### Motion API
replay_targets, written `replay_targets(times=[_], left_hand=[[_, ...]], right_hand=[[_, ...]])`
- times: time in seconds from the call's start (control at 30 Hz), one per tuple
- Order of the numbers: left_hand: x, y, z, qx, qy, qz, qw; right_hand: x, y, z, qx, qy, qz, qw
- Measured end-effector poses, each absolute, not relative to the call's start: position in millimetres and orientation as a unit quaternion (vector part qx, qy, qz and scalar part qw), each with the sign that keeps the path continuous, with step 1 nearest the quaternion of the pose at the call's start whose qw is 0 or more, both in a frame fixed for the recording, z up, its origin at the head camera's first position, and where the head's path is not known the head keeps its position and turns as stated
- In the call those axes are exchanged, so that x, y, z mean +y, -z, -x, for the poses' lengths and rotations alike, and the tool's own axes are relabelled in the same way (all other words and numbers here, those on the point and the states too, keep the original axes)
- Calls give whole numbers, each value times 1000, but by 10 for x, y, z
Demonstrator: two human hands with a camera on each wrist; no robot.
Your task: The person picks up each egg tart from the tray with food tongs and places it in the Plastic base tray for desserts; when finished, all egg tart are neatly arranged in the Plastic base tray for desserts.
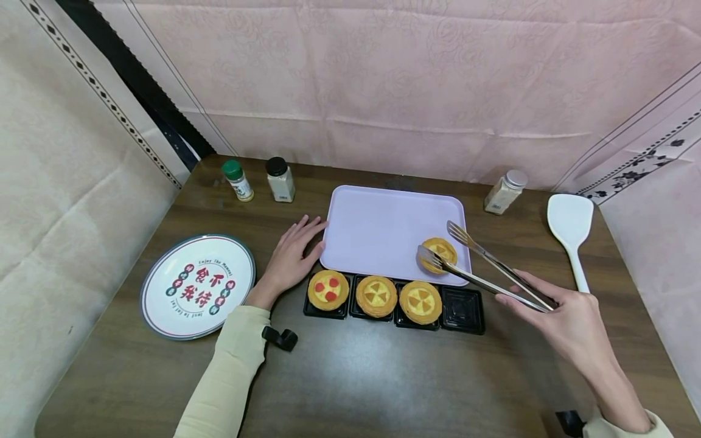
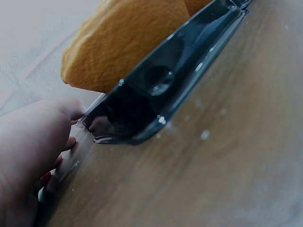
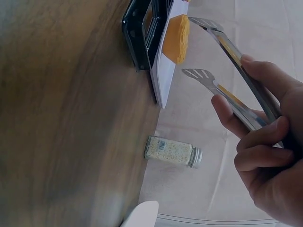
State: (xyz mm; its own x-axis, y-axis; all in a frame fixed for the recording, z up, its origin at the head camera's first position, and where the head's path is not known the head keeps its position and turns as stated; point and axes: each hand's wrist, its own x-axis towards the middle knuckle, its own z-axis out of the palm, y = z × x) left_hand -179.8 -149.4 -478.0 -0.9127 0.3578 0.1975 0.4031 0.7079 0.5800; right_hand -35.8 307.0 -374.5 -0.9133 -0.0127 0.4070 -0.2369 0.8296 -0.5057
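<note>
My right hand (image 1: 569, 316) grips a pair of metal tongs (image 1: 495, 261), whose two slotted tips are spread apart. Between and below those tips, a round yellow tart (image 1: 440, 254) lies on the right front corner of a pale lilac tray (image 1: 383, 228). In the right wrist view the tong tips stand off the tart (image 3: 176, 40). My left hand (image 1: 290, 258), fingers extended, touches the tray's left edge. Along the tray's front runs a black plastic tray (image 1: 462, 310) of four compartments; three hold tarts, the leftmost tart (image 1: 328, 290) topped with red dots, and the rightmost compartment is bare.
A round white plate (image 1: 181, 298) with red lettering lies at left. Behind it stand a green-capped jar (image 1: 238, 180) and a black-capped jar (image 1: 280, 180). At back right are a white-capped jar (image 1: 505, 192) and a white spatula (image 1: 571, 225). Pink cloth (image 1: 383, 91) hangs behind the table.
</note>
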Motion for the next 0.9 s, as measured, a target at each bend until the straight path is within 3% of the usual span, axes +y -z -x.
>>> replay_targets(times=[0.9], left_hand=[[-1493, 4763, 1791, -925, 320, 204, 31]], right_hand=[[3101, 3809, 322, -938, -269, -109, 189]])
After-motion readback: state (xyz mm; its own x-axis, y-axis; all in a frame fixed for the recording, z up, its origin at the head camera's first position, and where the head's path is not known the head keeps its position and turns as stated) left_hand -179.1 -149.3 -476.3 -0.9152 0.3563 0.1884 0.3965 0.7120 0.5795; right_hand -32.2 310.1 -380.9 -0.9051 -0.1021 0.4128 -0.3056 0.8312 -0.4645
